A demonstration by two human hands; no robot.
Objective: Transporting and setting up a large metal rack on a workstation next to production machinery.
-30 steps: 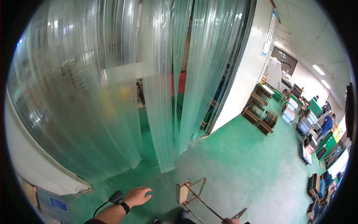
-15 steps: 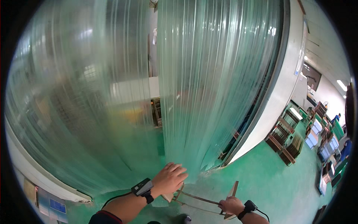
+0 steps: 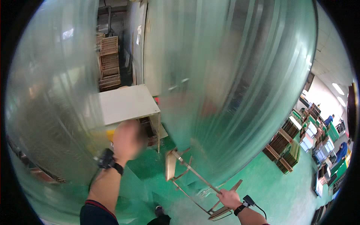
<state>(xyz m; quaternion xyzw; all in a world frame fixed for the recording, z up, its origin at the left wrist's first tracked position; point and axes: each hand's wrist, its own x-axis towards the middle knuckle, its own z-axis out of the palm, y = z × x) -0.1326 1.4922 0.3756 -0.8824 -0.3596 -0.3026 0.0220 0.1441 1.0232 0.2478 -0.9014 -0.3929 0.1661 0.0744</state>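
My right hand [image 3: 229, 198] is closed round the thin metal bar of a metal-framed piece with boards [image 3: 198, 174], which looks like a small chair or stool. It hangs tilted over the green floor, a pale board at its far end and a brown board near my hand. My left hand [image 3: 127, 140] is raised at the left part of the clear plastic strip curtain [image 3: 48, 108]. Motion smears its fingers, and I cannot tell whether they grip the plastic. The right part of the curtain [image 3: 225, 67] hangs close beyond the metal frame.
Through the gap stand a white table [image 3: 127, 103] and a tall stack of wooden frames [image 3: 109, 60]. Crates of upright panels [image 3: 283, 148] stand on the green floor at right. Two people in blue [image 3: 341, 151] are among the far workstations. My shoe [image 3: 159, 210] shows below.
The gap in the curtain has widened, showing the table and stack behind. My left hand has moved up and left. The metal frame, in my right hand, has come further into view.
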